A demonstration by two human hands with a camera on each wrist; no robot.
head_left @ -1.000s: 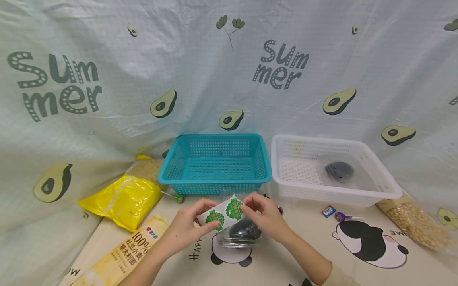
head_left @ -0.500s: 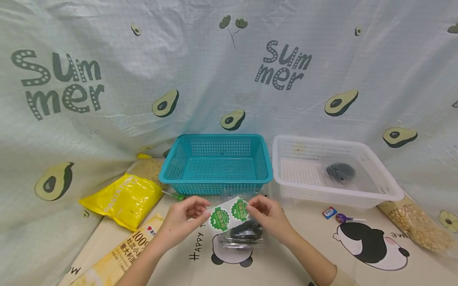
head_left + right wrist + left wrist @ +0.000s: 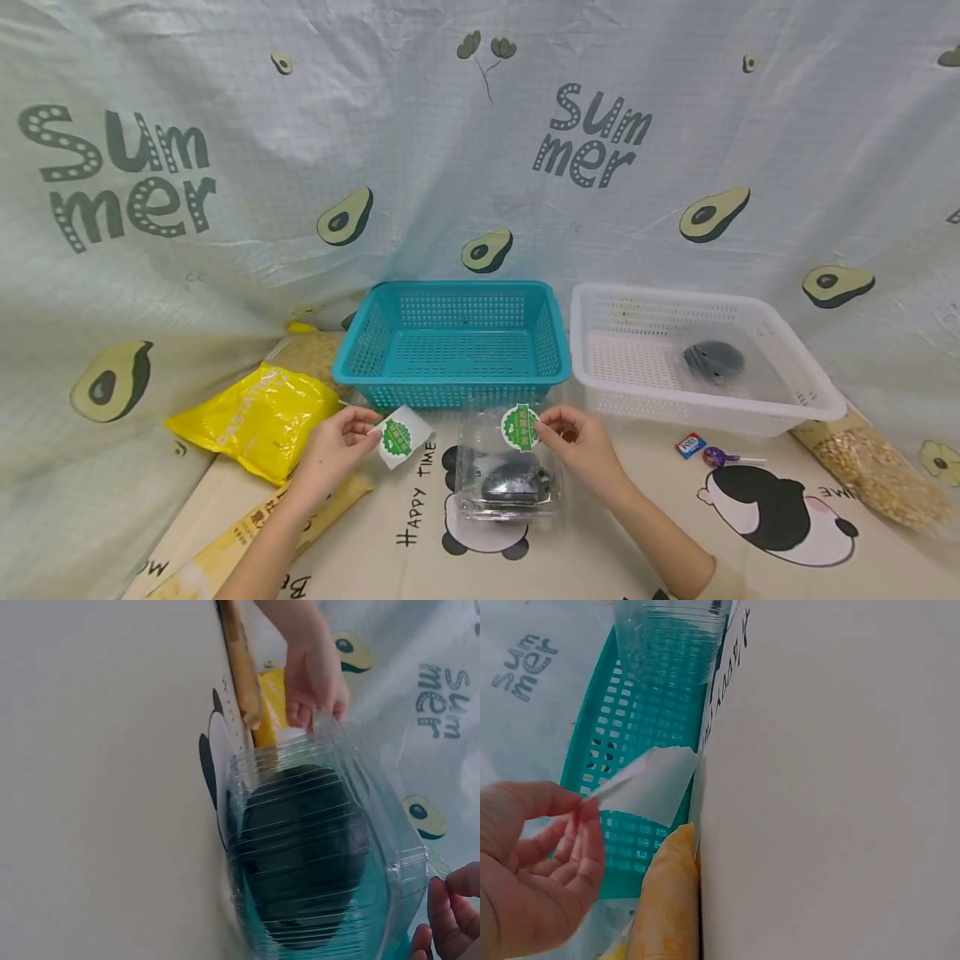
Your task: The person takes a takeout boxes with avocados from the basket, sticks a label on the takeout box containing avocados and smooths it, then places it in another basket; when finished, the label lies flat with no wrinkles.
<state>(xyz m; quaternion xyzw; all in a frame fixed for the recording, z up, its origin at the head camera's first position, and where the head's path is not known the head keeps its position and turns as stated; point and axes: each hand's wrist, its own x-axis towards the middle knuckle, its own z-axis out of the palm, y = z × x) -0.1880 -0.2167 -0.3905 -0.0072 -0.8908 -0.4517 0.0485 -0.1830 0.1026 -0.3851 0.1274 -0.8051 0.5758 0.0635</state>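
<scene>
In the head view my left hand [image 3: 335, 446] pinches the corner of a white backing sheet [image 3: 423, 428] that bears a round green sticker [image 3: 397, 437]. The sheet's blank, bent underside [image 3: 656, 784] shows in the left wrist view. Between thumb and finger, my right hand [image 3: 583, 452] pinches a second round green sticker [image 3: 517, 428], held by its right edge. This sticker overlaps the back part of a clear plastic clamshell box [image 3: 468, 492] on the table. Inside the box lies a smooth, dark, oval object [image 3: 304, 855], seen large through the ribbed plastic in the right wrist view.
Behind the box stand a teal basket [image 3: 450, 381] and a white basket [image 3: 697, 411], the latter holding another boxed dark object [image 3: 716, 360]. A yellow packet [image 3: 262, 421] and a long pasta packet [image 3: 247, 542] lie left. A lollipop [image 3: 715, 456], a small candy [image 3: 689, 445] and a grain bag [image 3: 873, 467] lie right.
The two stickers were side by side on one sheet held by both hands. One is now off in the right hand; the left hand has drawn the sheet leftward, uncovering the box.
</scene>
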